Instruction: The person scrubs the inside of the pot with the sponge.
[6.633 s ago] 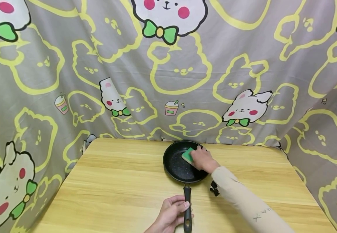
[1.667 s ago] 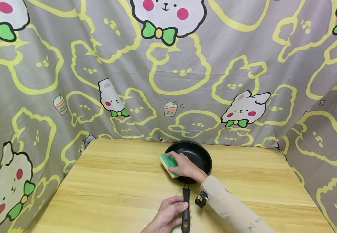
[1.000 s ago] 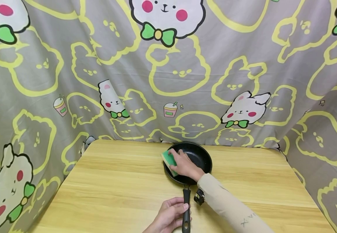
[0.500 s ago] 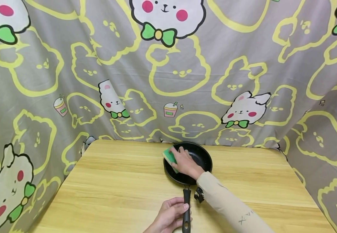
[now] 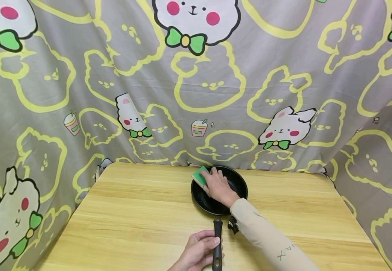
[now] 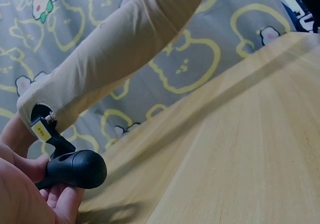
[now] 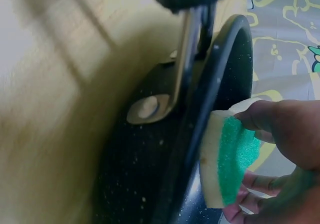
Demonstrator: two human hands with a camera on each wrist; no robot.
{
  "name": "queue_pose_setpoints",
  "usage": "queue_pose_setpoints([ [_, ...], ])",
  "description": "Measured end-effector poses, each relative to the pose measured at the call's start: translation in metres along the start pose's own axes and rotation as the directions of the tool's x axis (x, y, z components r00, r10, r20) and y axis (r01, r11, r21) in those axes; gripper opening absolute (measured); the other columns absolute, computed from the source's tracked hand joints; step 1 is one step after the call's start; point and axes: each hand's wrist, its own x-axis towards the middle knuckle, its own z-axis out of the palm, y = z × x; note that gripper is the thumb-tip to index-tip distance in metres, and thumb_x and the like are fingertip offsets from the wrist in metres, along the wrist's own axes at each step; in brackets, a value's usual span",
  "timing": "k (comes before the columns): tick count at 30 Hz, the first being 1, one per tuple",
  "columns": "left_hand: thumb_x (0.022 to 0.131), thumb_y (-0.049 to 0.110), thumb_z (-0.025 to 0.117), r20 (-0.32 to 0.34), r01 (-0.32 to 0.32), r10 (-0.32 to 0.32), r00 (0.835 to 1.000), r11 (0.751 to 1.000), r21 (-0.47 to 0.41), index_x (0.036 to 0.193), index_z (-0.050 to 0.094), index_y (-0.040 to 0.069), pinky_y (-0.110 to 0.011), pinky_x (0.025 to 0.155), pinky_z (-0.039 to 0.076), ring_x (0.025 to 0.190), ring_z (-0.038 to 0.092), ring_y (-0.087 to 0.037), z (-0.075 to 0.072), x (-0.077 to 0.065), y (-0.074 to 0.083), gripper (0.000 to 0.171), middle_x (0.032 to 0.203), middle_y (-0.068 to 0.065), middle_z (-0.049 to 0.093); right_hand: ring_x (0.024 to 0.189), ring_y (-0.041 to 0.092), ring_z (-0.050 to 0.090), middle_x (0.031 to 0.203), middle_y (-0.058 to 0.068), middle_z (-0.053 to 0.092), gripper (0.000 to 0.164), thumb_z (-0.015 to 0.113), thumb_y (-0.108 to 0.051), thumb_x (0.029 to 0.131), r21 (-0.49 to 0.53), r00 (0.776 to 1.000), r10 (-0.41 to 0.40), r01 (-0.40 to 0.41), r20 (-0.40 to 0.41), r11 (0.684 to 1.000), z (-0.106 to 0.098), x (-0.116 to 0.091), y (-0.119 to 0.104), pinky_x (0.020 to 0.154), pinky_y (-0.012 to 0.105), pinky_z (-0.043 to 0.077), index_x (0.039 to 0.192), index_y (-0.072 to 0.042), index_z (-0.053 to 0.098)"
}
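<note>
A black frying pan (image 5: pixel 204 203) with a speckled inside sits toward the back of the table, its handle pointing at me. My left hand (image 5: pixel 199 248) grips the black handle (image 5: pixel 218 235), thumb on top; the left wrist view shows the rounded handle end (image 6: pixel 87 169) between thumb and fingers. With my right hand (image 5: pixel 219 187) I hold a sponge (image 5: pixel 201 176), green on one face and pale on the other, over the pan's far left rim. In the right wrist view the thumb pinches the sponge (image 7: pixel 235 154), its pale side against the pan's inside wall.
A light wood table (image 5: pixel 131 210) spreads around the pan. Behind it hangs a grey curtain (image 5: pixel 162 86) with cartoon animals. A small black camera mount (image 5: pixel 232 224) sits under the right sleeve (image 5: pixel 267 229), near the pan's right side.
The right hand has slid the sponge from the right of the pan to its left rim, then up along that rim toward the back. The left hand keeps its grip on the handle.
</note>
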Motion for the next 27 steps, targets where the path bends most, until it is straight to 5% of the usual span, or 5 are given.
queue_pose_setpoints([
  [27,0.095,-0.001,0.069,-0.057,-0.009,0.009,0.998,1.0,0.007,0.116,0.064,-0.005,-0.048,0.08,0.062,0.079,0.066,-0.016,0.003,0.002,-0.002,0.022,0.09,-0.007,0.069,0.093,0.043,0.052,0.117,0.027,0.054,0.042,0.075,-0.019,0.094,-0.233,0.999,-0.001,-0.011,-0.052,0.972,-0.009,0.0,0.029,0.072,0.055,0.053,0.135,-0.017,0.065],
])
